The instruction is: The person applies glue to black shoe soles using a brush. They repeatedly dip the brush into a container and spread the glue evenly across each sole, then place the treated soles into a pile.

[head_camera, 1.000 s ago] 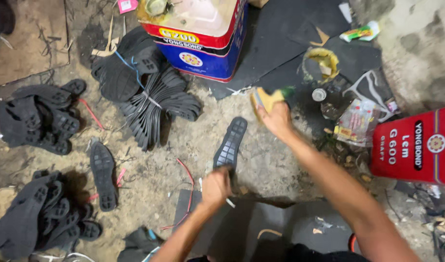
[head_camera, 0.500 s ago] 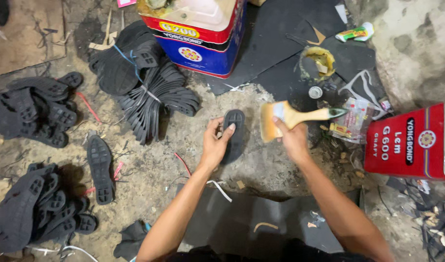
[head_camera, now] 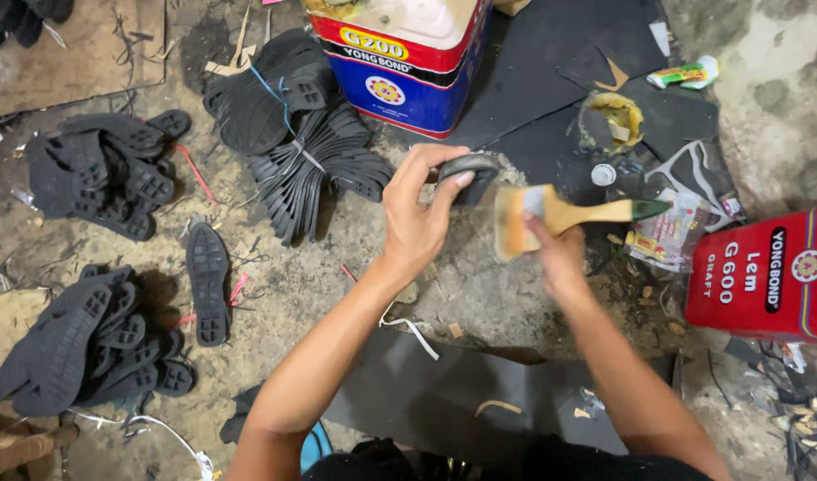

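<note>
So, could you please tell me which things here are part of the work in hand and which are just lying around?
In use:
- left hand holding a black shoe sole
- right hand holding a wooden-handled brush

Lying about:
- bundled soles
- single sole on the ground
- blue and red tin
- red tin
- small open glue can

A rough, dusty concrete floor (head_camera: 355,267) fills the view, littered with scraps. Black rubber sheets (head_camera: 551,80) cover it beyond the fingers, another sheet (head_camera: 444,392) lies nearer than them, and brown cardboard (head_camera: 79,53) sits far off to their left. The light is dim and even.
</note>
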